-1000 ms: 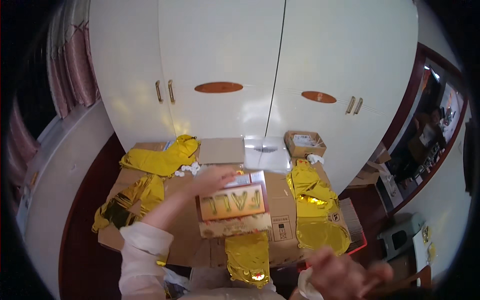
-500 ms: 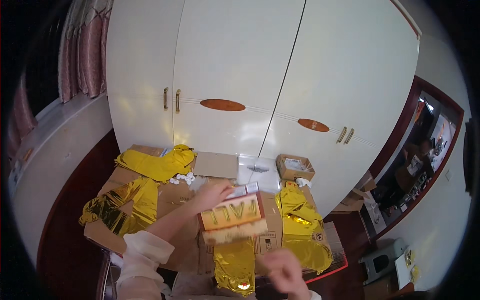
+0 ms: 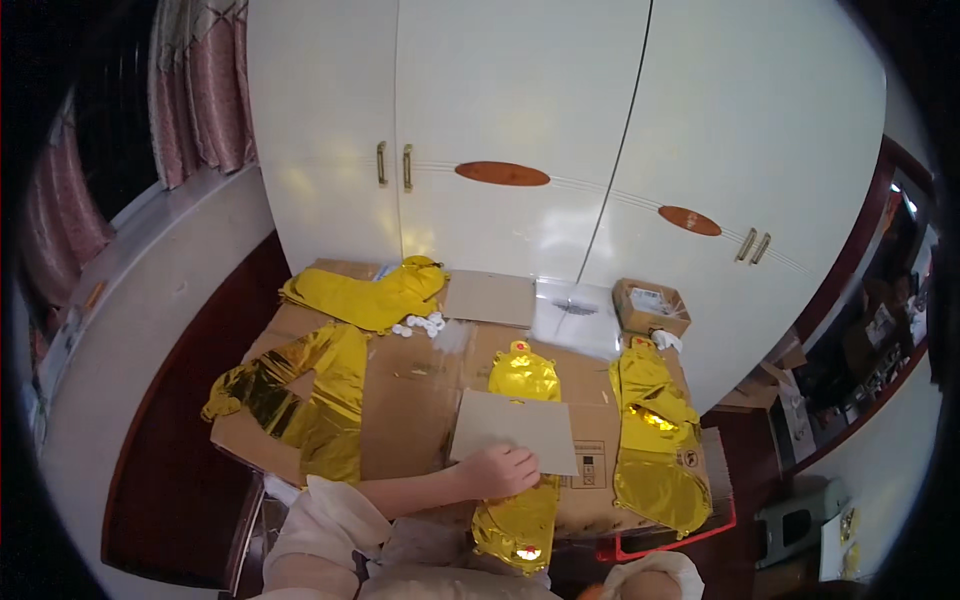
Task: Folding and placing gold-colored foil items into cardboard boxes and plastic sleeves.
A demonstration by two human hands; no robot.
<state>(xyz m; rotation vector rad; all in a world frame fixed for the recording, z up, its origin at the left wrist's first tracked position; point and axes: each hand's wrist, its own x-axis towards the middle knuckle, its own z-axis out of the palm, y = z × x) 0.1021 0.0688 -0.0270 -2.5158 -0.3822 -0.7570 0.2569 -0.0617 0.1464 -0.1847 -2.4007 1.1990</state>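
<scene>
A grey backing card [image 3: 513, 425] with a small hanging hole lies across the middle of a flat gold foil balloon [image 3: 524, 375]. The balloon shows beyond the card's far and near edges; its middle is hidden. My left hand [image 3: 500, 472] rests at the card's near edge with fingers curled, closed on it. Of my right arm, only the sleeve [image 3: 655, 577] comes in at the bottom edge; the hand is out of sight. More gold foil balloons lie flat to the left [image 3: 335, 400] and right [image 3: 660, 440].
Flattened cardboard [image 3: 410, 400] covers the table. Along the back are a folded gold foil piece [image 3: 365, 298], white rolls [image 3: 420, 325], grey cards [image 3: 490, 298], a clear plastic stack [image 3: 575, 318] and a small open box [image 3: 652, 306]. A stool [image 3: 800, 520] stands at right.
The card, held up with its printed side showing before, now lies grey side up on the balloon. My left hand has come down with it; my right hand has left the view. The camera has shifted.
</scene>
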